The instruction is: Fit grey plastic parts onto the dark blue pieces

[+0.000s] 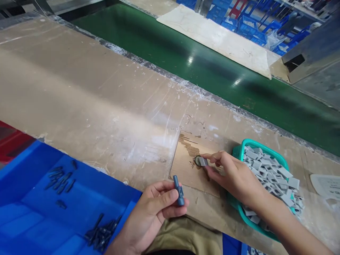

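My left hand (152, 210) pinches a small dark blue cylindrical part (178, 190) upright between thumb and fingers, near the bench's front edge. My right hand (233, 177) holds a small grey rectangular piece (203, 162) with its fingertips, pressing it against a round metal fixture (197, 160) set in a worn brown board (187, 166). Its wrist lies over the teal basket (240, 147), which is filled with several grey plastic pieces (271, 171).
A blue bin (34, 209) at lower left holds several dark blue parts (102, 232). A green conveyor belt (212, 71) runs along the far side of the scratched workbench (92, 99). Blue crates (252, 21) stand beyond it. White paper (326, 184) lies at right.
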Demonstrator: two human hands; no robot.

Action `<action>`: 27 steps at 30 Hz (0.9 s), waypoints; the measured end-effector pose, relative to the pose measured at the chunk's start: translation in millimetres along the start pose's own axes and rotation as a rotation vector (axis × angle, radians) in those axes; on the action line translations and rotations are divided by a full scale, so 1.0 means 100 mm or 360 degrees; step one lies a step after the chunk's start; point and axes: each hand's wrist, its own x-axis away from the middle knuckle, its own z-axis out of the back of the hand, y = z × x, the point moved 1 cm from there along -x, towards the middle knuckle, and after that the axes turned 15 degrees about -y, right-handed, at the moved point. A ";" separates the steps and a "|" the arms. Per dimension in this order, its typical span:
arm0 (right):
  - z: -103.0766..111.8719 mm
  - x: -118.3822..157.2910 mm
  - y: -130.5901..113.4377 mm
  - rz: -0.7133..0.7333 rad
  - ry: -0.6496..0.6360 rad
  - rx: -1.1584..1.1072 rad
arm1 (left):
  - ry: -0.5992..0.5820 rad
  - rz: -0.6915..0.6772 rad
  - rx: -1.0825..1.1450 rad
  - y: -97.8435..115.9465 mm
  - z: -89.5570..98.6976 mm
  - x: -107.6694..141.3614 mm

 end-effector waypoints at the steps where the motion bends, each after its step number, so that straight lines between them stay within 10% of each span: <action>1: 0.02 0.01 -0.01 -0.0005 0.0043 -0.0027 | -0.0006 -0.0007 -0.0004 -0.01 -0.01 -0.01; 11: 0.31 0.32 -0.37 0.0150 0.0579 -0.0912 | -0.0273 0.0034 0.0069 -0.17 -0.21 -0.29; 27: 0.32 0.54 -0.46 0.0104 0.0406 -0.0801 | -0.0246 -0.0042 -0.0381 -0.22 -0.43 -0.30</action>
